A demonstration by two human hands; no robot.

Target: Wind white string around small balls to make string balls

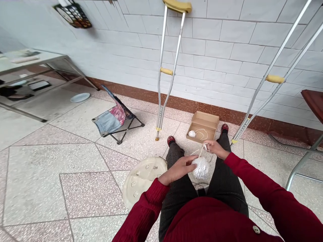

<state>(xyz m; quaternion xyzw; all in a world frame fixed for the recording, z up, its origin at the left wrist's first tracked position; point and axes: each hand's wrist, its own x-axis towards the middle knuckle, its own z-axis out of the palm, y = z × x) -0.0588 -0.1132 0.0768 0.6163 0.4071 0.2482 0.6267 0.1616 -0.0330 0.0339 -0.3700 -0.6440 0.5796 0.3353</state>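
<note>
I sit with my legs stretched out on a tiled floor. My left hand (pixel 178 169) is closed round a white ball of yarn (pixel 201 167) held between my knees. A little above it, my right hand (pixel 214 148) pinches the white strand (pixel 201 152) that runs up from the ball. More yarn leads toward an open cardboard box (pixel 203 126) by my feet, which holds a small white ball and loose loops of strand.
Two aluminium crutches (pixel 166 72) (pixel 272 79) lean on the tiled wall. A low folding seat (pixel 114 117) stands at left, a round white plastic stool top (pixel 141 179) beside my left leg, a metal table (pixel 30 64) far left, a chair (pixel 310 134) at right.
</note>
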